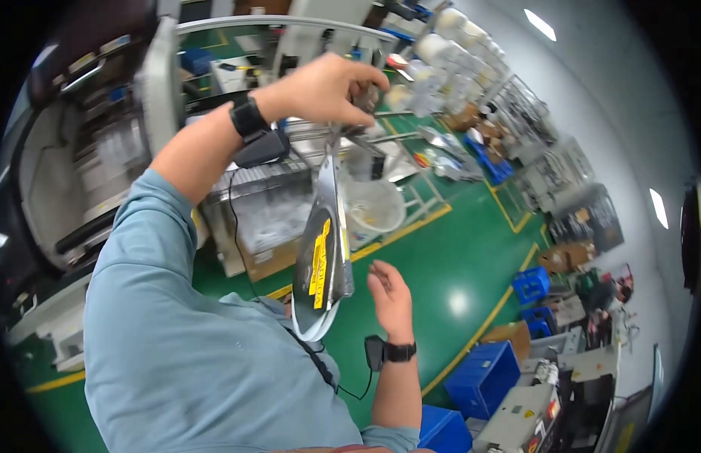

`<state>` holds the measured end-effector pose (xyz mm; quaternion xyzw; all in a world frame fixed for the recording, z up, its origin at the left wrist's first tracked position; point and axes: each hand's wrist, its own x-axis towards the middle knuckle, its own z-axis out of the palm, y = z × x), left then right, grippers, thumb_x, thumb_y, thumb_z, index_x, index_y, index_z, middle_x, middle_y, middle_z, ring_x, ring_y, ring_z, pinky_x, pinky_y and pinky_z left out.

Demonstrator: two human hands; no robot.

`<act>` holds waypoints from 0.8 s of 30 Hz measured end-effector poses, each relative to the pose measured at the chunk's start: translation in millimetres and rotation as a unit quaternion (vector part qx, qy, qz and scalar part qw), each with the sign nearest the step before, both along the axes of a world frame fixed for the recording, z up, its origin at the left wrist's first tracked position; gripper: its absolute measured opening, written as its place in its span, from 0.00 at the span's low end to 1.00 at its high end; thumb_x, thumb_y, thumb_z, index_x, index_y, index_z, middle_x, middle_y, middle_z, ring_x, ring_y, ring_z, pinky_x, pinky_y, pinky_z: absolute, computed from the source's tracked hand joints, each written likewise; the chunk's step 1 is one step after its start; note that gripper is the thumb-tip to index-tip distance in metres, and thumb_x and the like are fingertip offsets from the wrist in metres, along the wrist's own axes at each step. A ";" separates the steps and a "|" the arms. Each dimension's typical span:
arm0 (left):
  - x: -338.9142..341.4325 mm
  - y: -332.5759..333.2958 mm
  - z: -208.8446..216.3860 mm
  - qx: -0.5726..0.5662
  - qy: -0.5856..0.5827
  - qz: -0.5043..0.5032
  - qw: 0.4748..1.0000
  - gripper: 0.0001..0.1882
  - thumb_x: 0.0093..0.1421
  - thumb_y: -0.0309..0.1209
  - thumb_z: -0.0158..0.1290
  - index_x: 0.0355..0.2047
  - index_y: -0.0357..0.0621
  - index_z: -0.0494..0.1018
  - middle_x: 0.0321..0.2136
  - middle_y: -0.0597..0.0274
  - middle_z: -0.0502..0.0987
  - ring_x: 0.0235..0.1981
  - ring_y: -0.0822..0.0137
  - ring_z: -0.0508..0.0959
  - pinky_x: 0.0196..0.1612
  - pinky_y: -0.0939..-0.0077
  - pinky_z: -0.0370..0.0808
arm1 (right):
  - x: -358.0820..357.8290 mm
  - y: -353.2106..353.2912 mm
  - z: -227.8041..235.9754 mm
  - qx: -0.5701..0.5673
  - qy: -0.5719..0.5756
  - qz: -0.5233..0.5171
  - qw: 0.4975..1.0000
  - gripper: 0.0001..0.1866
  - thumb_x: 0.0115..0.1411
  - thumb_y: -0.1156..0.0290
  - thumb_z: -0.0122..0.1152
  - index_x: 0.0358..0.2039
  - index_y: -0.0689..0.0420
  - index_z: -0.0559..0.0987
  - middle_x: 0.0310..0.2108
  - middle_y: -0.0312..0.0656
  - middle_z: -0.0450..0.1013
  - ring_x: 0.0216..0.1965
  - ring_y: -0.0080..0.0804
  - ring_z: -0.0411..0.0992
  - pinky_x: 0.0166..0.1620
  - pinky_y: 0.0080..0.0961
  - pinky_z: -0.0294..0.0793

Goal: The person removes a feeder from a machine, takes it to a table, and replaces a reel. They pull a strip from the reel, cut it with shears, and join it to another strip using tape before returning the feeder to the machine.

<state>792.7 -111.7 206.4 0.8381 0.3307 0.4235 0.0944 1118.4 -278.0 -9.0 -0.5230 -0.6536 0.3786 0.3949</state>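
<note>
Head view: a dark bag (320,260) is gripped at its top by the fingers of the left hand (324,89) above it. Right of the bag are seen a whitish bin (381,208) and the right hand (392,300), apparently empty, fingers parted. Without second support, the bag might be dropped if this grip is loosened.

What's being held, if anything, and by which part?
A dark, yellow-labelled, bag-like item, by its narrow upper end, in the left hand. The right hand holds nothing visible.

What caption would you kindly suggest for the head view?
Left hand holding up a dark item with a yellow label; right hand empty.
</note>
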 end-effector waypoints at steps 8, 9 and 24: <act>256.8 219.6 -40.2 -0.016 -0.019 -0.346 0.938 0.29 0.50 0.36 0.71 0.52 0.44 0.76 0.38 0.60 0.83 0.33 0.69 0.83 0.39 0.72 0.80 | 123.7 231.0 19.9 -0.101 0.348 -0.144 0.921 0.36 0.68 0.43 0.56 0.62 0.62 0.70 0.54 0.48 0.74 0.52 0.39 0.74 0.60 0.40 0.70; 288.9 233.0 -41.7 -0.018 -0.026 -0.351 0.936 0.29 0.50 0.36 0.71 0.52 0.44 0.76 0.38 0.60 0.83 0.33 0.69 0.83 0.39 0.72 0.80 | 144.3 260.3 21.2 -0.112 0.433 -0.165 0.879 0.37 0.67 0.40 0.55 0.61 0.61 0.71 0.52 0.47 0.75 0.52 0.39 0.74 0.59 0.41 0.70; 537.6 399.3 -163.4 -0.063 0.125 -0.426 0.894 0.46 0.52 0.37 0.70 0.69 0.49 0.60 0.57 0.46 0.76 0.56 0.49 0.78 0.57 0.57 0.75 | 420.0 442.4 -61.4 -0.072 0.644 -0.209 0.732 0.30 0.67 0.38 0.54 0.55 0.51 0.75 0.50 0.37 0.74 0.49 0.38 0.71 0.57 0.49 0.71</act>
